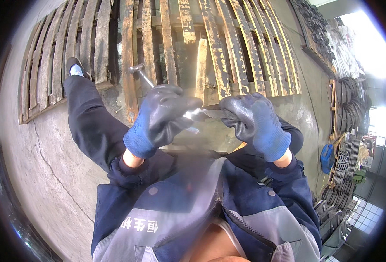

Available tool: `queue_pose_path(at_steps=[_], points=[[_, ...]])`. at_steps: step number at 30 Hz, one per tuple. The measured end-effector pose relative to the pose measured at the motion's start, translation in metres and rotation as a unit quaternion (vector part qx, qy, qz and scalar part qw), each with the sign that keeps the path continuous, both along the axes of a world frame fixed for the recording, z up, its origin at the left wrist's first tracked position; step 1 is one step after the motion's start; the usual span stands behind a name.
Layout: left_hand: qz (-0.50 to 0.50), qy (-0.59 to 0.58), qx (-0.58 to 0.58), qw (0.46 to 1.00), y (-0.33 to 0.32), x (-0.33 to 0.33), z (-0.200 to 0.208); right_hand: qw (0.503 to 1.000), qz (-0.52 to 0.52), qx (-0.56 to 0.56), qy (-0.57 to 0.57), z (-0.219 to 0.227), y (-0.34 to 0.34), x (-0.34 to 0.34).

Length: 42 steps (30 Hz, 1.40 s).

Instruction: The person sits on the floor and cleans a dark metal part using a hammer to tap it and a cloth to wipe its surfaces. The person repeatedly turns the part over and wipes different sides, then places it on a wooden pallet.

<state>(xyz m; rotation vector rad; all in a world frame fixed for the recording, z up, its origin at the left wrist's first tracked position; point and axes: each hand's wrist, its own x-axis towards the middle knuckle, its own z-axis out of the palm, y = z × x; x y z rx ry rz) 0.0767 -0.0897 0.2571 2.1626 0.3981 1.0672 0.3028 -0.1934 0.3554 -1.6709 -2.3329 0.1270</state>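
My left hand (162,118), in a blue glove with a black coated palm, is closed round the shaft of a metal hammer (146,78). The hammer's head points up and left, away from me. A bright, blurred metallic piece (194,115) shows at that hand's fingertips; its kind is unclear. Opposite, my right hand (252,120), gloved alike, pinches a thin flat grey strip (213,113), which reaches toward the left hand. Strip and bright piece meet or overlap between the hands; whether they are joined cannot be made out.
Slatted wooden pallets (147,43) lie on the concrete floor (53,153) before me, with a loose wooden board (201,65) among the slats. One of my feet (76,68) rests by the left pallet. Stacked dark metal parts (343,159) and a blue bag-like item (326,158) stand at right.
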Motion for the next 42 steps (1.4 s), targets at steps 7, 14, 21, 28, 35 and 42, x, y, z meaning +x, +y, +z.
queue_pose_path(at_steps=[7, 14, 21, 28, 35, 42], points=[[-0.052, -0.008, -0.073, 0.996, -0.004, -0.005, 0.012, 0.97, 0.005, -0.212, 0.122, 0.006, 0.011, 0.006], [-0.06, 0.002, -0.133, 0.989, -0.006, -0.006, 0.014, 0.976, 0.029, -0.172, 0.126, 0.004, 0.012, 0.002], [-0.066, -0.004, -0.158, 0.985, -0.006, -0.003, 0.021, 0.979, 0.04, -0.187, 0.078, 0.005, 0.014, 0.003], [-0.144, -0.06, -0.164, 0.974, 0.001, -0.003, 0.005, 0.973, 0.075, -0.191, 0.104, 0.001, 0.018, 0.007], [-0.256, -0.194, -0.438, 0.84, -0.021, -0.007, -0.019, 0.968, -0.015, -0.131, 0.213, -0.013, 0.023, -0.008], [-0.206, -0.143, -0.515, 0.819, -0.028, -0.002, -0.014, 0.851, -0.063, -0.208, 0.477, -0.017, 0.004, -0.017]])
